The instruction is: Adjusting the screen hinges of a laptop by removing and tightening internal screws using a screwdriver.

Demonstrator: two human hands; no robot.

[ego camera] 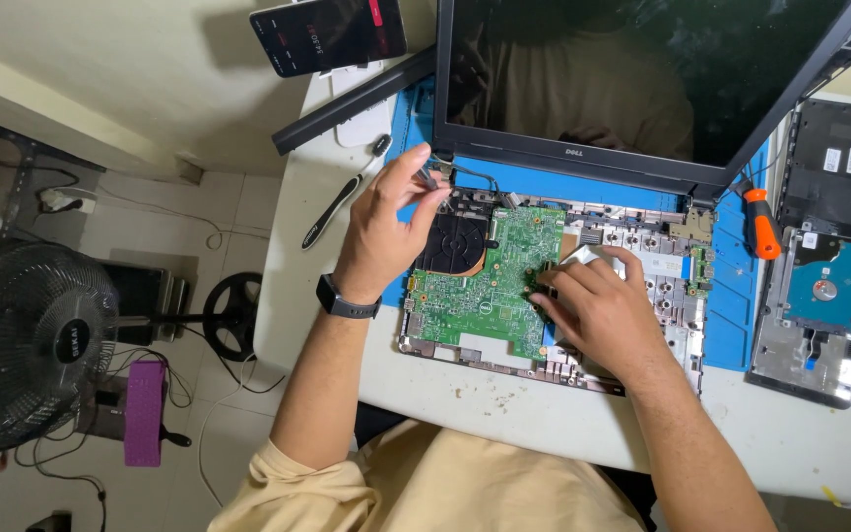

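An opened laptop base (642, 251) lies on a blue mat (736, 305), with a green motherboard (490, 281) and a black cooling fan (453, 244) exposed. Its dark screen (642, 69) stands upright behind. My left hand (386, 227), with a black watch on the wrist, pinches a small cable (465, 172) near the left hinge, above the fan. My right hand (603, 305) rests on the motherboard's right edge, fingers pressing down on the board and a white flat ribbon cable (583, 254).
An orange-handled screwdriver (762, 222) lies on the mat at right. A removed bottom cover with a hard drive (824, 291) sits further right. A phone (329, 34), a black strip (352, 103) and a black tool (332, 209) lie at upper left. A fan (27, 345) stands on the floor.
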